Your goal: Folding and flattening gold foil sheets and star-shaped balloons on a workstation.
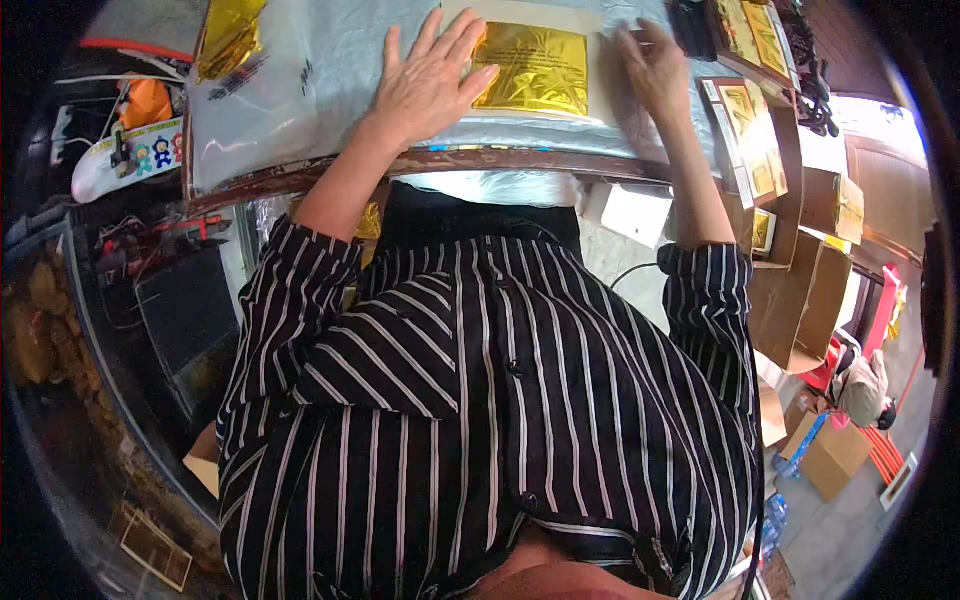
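A gold foil sheet [535,70] with small dark print lies on a pale, partly see-through sheet [597,75] at the far middle of the table. My left hand [425,85] rests flat on the left part of these sheets, its fingers spread and its fingertips and thumb over the foil's left edge. Just beyond the right edge of the pale sheet is my right hand [657,70], with the fingers bent and smeared by motion. Whether those fingers hold anything does not show.
The table [330,120] has a pale bluish cover and a worn brown front edge. More gold foil [228,40] and clear plastic [245,130] lie at its left. Flat boxes with gold panels [745,140] stand at the right, beside open cardboard cartons [795,300].
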Action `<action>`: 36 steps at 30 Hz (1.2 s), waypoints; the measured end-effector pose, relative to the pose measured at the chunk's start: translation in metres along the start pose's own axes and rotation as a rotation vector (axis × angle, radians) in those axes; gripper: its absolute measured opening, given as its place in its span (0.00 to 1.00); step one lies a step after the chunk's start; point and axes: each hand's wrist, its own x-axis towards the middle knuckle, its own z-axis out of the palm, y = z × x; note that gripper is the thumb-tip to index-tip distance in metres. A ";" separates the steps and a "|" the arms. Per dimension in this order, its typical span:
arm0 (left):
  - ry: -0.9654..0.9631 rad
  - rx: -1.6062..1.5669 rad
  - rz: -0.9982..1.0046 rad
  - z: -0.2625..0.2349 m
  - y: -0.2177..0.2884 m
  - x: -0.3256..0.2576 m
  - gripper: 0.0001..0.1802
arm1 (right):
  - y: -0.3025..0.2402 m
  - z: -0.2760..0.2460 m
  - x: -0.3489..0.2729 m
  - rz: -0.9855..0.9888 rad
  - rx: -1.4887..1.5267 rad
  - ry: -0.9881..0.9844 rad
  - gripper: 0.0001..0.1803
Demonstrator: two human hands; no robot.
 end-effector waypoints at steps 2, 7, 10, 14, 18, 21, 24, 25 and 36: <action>0.071 0.004 -0.014 0.001 -0.002 -0.004 0.39 | -0.028 0.007 0.010 0.043 -0.065 -0.108 0.29; 0.034 -0.054 -0.018 -0.010 0.005 0.007 0.50 | -0.027 0.017 0.035 0.106 -0.087 -0.086 0.21; 0.202 -0.342 -0.078 -0.024 0.005 0.015 0.52 | -0.028 0.010 0.038 0.304 0.449 -0.231 0.15; 0.396 -1.213 -0.337 -0.030 -0.003 0.008 0.51 | -0.062 -0.007 0.015 0.454 1.073 -0.242 0.08; 0.006 -1.750 -0.404 -0.053 -0.005 0.006 0.33 | -0.071 -0.024 0.010 0.332 1.197 -0.246 0.12; -0.029 -1.789 -0.441 -0.057 -0.001 0.010 0.23 | -0.082 -0.051 0.010 -0.058 0.265 0.145 0.23; -0.066 -1.740 -0.392 -0.055 -0.011 0.007 0.23 | -0.112 -0.093 0.030 -0.238 0.187 -0.107 0.30; -0.104 -1.703 -0.350 -0.055 -0.019 0.005 0.25 | -0.129 -0.099 0.034 -0.242 0.190 -0.113 0.30; -0.212 -1.665 -0.230 -0.064 -0.020 0.011 0.21 | -0.201 -0.109 0.029 -0.468 -0.087 -0.365 0.07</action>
